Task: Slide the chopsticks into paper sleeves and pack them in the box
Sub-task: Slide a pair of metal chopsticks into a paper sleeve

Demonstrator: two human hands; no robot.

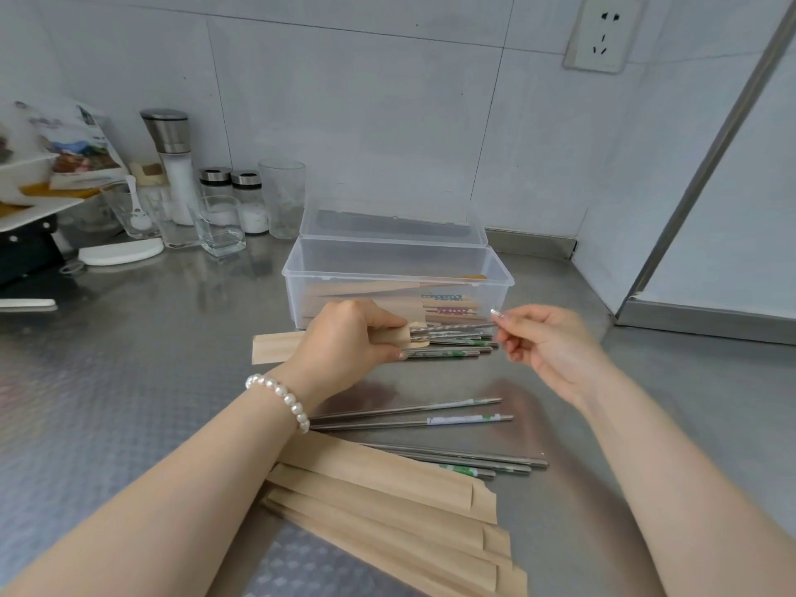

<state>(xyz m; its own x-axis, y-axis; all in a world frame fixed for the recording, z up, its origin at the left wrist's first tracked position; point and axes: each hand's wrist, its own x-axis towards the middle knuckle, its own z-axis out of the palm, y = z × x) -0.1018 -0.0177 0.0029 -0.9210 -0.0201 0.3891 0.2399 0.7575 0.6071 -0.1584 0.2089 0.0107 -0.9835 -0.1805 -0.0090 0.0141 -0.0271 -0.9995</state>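
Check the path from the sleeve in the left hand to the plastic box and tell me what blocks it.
Nothing visible blocks it. The left hand grips the paper sleeve just in front of the plastic box, whose lid stands open at the back. Sleeved chopsticks already lie inside, with room above them.

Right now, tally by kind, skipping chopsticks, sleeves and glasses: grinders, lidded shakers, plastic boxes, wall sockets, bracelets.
Salt grinder: 1
Metal-lidded shakers: 2
Clear plastic box: 1
Wall socket: 1
Pearl bracelet: 1
Total: 6
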